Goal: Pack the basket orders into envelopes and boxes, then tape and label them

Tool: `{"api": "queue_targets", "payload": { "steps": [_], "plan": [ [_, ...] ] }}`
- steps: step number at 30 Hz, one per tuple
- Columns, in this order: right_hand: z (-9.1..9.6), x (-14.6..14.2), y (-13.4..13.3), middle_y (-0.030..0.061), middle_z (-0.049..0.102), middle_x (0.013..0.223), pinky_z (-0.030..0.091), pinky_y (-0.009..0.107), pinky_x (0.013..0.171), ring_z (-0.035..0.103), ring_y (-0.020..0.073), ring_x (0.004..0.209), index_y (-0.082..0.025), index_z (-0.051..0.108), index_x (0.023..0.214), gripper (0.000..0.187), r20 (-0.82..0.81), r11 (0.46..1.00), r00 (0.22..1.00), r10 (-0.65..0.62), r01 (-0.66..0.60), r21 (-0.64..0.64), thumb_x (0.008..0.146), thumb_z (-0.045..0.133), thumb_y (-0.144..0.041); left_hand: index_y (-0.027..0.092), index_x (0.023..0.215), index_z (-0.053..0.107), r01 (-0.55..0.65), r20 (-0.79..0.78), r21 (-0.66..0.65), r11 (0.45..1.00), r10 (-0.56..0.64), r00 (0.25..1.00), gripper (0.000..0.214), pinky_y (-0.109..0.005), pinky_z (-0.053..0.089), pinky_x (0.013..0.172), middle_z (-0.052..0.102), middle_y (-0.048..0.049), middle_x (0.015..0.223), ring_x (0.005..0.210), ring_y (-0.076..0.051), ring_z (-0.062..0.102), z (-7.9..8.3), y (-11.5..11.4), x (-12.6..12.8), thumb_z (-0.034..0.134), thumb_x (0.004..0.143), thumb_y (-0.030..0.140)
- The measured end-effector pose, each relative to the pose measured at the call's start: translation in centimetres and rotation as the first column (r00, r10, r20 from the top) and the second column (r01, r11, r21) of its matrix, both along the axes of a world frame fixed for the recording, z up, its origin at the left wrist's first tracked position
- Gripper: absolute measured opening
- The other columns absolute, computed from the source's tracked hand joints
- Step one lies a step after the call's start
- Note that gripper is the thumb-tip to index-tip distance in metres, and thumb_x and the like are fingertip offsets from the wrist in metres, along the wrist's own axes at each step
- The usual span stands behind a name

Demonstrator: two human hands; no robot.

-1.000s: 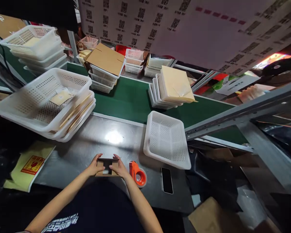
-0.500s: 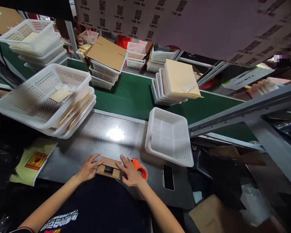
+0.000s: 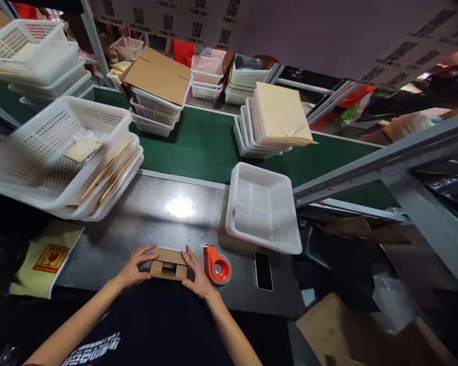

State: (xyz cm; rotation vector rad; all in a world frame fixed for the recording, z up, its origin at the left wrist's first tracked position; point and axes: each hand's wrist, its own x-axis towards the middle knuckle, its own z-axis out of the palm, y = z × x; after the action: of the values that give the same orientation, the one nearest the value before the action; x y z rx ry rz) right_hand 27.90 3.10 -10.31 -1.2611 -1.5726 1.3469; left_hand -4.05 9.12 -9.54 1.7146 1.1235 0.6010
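Note:
A small brown cardboard box (image 3: 168, 262) lies on the steel worktop (image 3: 168, 218) at its near edge, its flaps partly folded. My left hand (image 3: 133, 265) rests against the box's left side, fingers curved on it. My right hand (image 3: 196, 275) presses on the box's right side with fingers stretched along the flap. An orange tape dispenser (image 3: 216, 266) stands just right of my right hand, not touched.
A black phone (image 3: 263, 271) lies right of the dispenser. An empty white basket (image 3: 263, 208) sits behind it. Stacked white baskets (image 3: 57, 157) with cardboard fill the left. More baskets ride the green conveyor (image 3: 202, 147). Yellow printed bags (image 3: 46, 256) lie far left.
My hands moved from the box's top edges to its sides. The far flap has gone from open to folded down, and the right hand drew back toward the box from beside the dispenser.

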Motion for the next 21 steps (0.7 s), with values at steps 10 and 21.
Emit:
{"api": "queue_targets", "payload": {
  "steps": [10, 21],
  "plan": [
    [-1.6, -3.9, 1.0, 0.0153, 0.07, 0.138, 0.046, 0.059, 0.117, 0.065, 0.0341, 0.13, -0.027, 0.077, 0.128, 0.046, -0.061, 0.917, 0.915, -0.398, 0.397, -0.03, 0.095, 0.067, -0.057, 0.023, 0.1, 0.08, -0.304, 0.07, 0.059, 0.951, 0.3, 0.952, 0.038, -0.049, 0.055, 0.105, 0.071, -0.0133, 0.125, 0.118, -0.03, 0.069, -0.1, -0.5, 3.9, 0.065, 0.093, 0.058],
    [-2.6, 6.2, -5.1, 0.0224, 0.074, 0.121, 0.05, 0.072, 0.099, 0.068, 0.0534, 0.113, -0.028, 0.077, 0.11, 0.053, 0.723, 0.775, 0.445, -0.528, 0.601, 0.196, 0.075, 0.07, -0.067, 0.032, 0.125, 0.076, -0.325, -0.142, -0.239, 0.915, 0.298, 0.944, 0.055, -0.051, 0.051, 0.108, 0.077, -0.0082, 0.13, 0.126, -0.041, 0.068, -0.7, -1.0, 5.5, 0.054, 0.087, 0.065]
  ]
}}
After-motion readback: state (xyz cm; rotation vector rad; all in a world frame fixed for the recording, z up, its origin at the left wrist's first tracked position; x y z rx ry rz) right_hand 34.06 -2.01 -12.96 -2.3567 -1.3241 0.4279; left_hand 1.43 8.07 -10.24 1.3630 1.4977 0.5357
